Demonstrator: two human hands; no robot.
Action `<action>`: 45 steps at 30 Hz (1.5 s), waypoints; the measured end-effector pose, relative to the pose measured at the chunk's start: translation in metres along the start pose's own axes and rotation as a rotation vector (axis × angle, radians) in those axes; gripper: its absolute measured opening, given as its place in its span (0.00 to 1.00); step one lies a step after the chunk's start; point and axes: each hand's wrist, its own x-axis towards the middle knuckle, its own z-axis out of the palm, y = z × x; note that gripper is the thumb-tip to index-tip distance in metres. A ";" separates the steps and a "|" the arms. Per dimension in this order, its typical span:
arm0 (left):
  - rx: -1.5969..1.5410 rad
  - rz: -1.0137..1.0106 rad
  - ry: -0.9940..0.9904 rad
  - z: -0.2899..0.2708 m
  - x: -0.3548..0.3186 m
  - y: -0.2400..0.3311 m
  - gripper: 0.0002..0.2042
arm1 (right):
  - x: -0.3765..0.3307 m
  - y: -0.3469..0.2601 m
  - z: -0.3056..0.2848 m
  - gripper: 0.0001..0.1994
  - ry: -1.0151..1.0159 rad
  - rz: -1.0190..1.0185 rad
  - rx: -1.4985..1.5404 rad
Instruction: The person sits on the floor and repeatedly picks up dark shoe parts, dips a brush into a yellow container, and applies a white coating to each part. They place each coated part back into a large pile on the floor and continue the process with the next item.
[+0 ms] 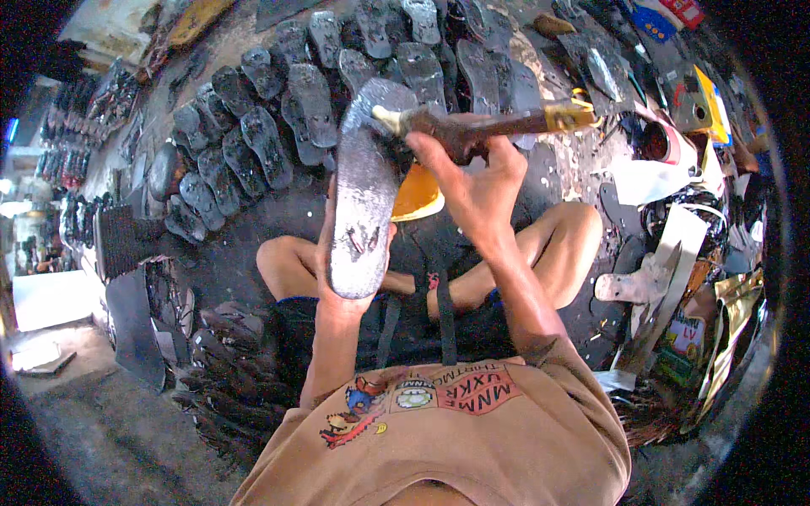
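Centre frame: left hand (337, 291) grasps a flat grey shoe sole (364, 185), glossy and mottled, held upright. Right hand (472, 181) is clenched on a brown-handled brush (485, 125), bristle tip touching the sole's top. Rows of dark soles (253, 135) on the floor, upper left.

Rows of dark shoe soles (253, 126) lie spread over the floor ahead. A yellow bowl (418, 196) sits just beyond the crossed legs. On the right, a white container (666, 152) stands among scraps and colourful packaging (683, 337). Black rubber sheets (135, 316) lean at the left.
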 end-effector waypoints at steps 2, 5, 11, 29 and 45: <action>0.211 0.037 0.081 -0.001 0.003 0.000 0.27 | -0.046 -0.040 -0.013 0.08 -0.411 0.060 0.008; 0.619 0.181 0.031 -0.014 0.005 -0.003 0.30 | -0.131 -0.058 -0.023 0.13 -0.778 -0.295 0.192; 0.343 -0.232 0.218 -0.018 -0.041 0.008 0.29 | 0.016 0.031 -0.017 0.13 -0.099 0.109 -0.216; 0.490 0.203 0.656 -0.273 0.207 0.157 0.15 | -0.063 0.052 -0.013 0.23 -0.164 0.590 -0.385; 1.945 -0.358 1.607 -0.575 -0.208 0.541 0.33 | -0.001 0.008 0.067 0.14 -0.423 0.455 -1.071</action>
